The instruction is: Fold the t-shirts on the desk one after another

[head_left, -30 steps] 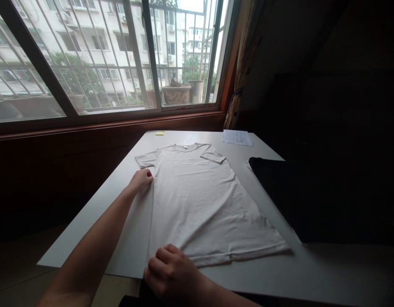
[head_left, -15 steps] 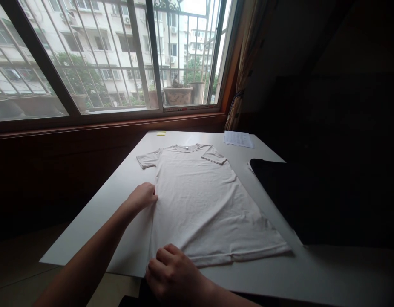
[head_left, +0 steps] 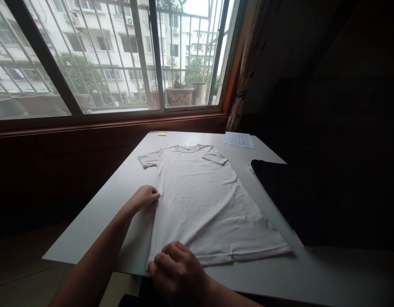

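A white short-sleeved T-shirt (head_left: pixel 197 204) lies spread on the white table (head_left: pixel 97 221), its collar toward the window and its hem near me. A diagonal crease crosses its lower half. My left hand (head_left: pixel 147 197) pinches the left side edge of the T-shirt about midway along. At the hem's near left corner my right hand (head_left: pixel 177 268) is closed on the fabric, its fingertips partly hidden. The right sleeve is folded inward over the body, and the left one sticks outward.
A dark cloth (head_left: pixel 280 196) lies on the table's right side. Printed papers (head_left: pixel 240 140) and a small yellow note (head_left: pixel 162 134) rest at the far edge. Beyond stands a barred window (head_left: pixel 113 64) with a curtain (head_left: pixel 244 72) beside it.
My left hand has shifted very slightly right along with the shirt's side edge. My right hand stays at the hem corner, and the view has moved a little.
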The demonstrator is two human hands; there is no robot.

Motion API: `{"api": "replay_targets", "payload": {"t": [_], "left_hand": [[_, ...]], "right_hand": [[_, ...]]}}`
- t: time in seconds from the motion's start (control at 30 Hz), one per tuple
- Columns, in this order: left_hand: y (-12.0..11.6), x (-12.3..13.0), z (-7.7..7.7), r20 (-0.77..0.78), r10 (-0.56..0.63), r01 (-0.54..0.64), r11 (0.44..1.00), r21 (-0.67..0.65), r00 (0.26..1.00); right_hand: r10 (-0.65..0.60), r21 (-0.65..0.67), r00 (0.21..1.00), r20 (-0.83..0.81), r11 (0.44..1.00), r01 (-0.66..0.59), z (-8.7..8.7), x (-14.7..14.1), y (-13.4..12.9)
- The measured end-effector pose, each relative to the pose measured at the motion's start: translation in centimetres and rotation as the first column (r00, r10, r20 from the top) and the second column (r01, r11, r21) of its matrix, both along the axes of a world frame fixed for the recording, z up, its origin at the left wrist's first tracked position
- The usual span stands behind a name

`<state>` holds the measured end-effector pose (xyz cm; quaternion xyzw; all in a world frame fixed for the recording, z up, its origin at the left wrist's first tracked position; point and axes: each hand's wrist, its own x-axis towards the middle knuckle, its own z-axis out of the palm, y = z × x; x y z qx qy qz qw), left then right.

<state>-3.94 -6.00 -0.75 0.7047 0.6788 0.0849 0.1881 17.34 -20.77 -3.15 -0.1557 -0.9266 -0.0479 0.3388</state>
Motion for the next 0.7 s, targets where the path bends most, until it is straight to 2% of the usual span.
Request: {"api": "replay_targets", "payload": {"t": [0.13,0.27,0.3,0.37,0.43,0.5,0.57,0.7], "left_hand": [[-1.3,-1.0,-0.1,0.071,0.037,-0.041,0.998,0.049,0.997],[-3.2,-2.1,0.5,0.054,0.031,-0.04,0.985,0.17,0.998],[-3.8,-2.4,0.7,0.056,-0.005,-0.007,0.979,0.206,0.998],[-5.2,-2.8,1.0,0.1,-0.151,0.123,0.963,0.241,0.983],[-6.8,-3.0,1.4,0.16,-0.34,0.3,0.926,0.229,0.927],[-8.3,-3.1,1.7,0.15,-0.48,0.445,0.869,0.218,0.864],[-9.3,-3.0,2.0,0.073,-0.548,0.525,0.825,0.21,0.833],[-10.0,-2.4,1.8,-0.055,-0.594,0.589,0.775,0.23,0.803]], "right_hand": [[-0.015,-0.024,1.0,-0.007,1.0,0.015,-0.4,-0.2,0.1],[-0.004,-0.044,0.999,-0.049,0.999,0.002,-0.4,-0.1,0.2],[0.003,-0.049,0.999,-0.052,0.999,-0.005,-0.2,0.0,0.3],[0.01,-0.05,0.999,-0.047,0.999,-0.012,0.1,0.2,0.3],[0.013,-0.037,0.999,-0.042,0.999,-0.015,0.4,0.3,0.3],[0.009,-0.019,0.999,-0.052,1.0,-0.01,0.6,0.4,0.2],[0.005,-0.008,0.997,-0.072,1.0,-0.006,0.8,0.4,0.2],[0.013,0.006,0.995,-0.099,1.0,-0.012,1.0,0.5,0.3]]}}
